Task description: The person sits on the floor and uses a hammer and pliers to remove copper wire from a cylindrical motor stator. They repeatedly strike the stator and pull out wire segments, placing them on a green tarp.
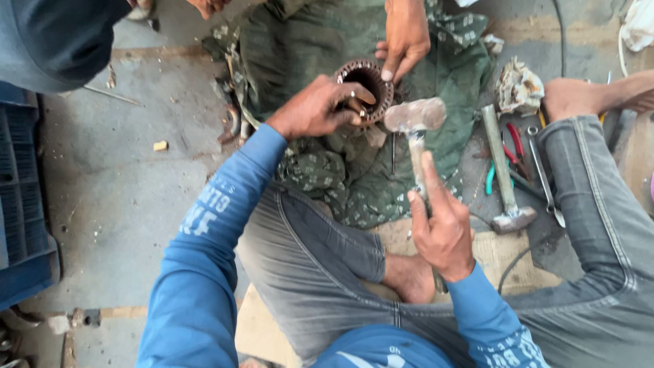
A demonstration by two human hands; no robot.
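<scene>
Mid-strike, seemingly: left hand (315, 109) pinching a small piece inside the round motor core (366, 88), upper centre; right hand (443, 228) gripping the hammer (415, 117) beside it. Next, probably, a short, aimed tap.

— We get soft, even daylight here, a little dim, with no glare anywhere.

— Agreed. We find only faint shadows under the arms and on the concrete floor (122, 197).

— The hammer head (415, 114) looks smeared with motion blur to us.

— And we notice the far corners stretch slightly; detail is soft overall.
</scene>
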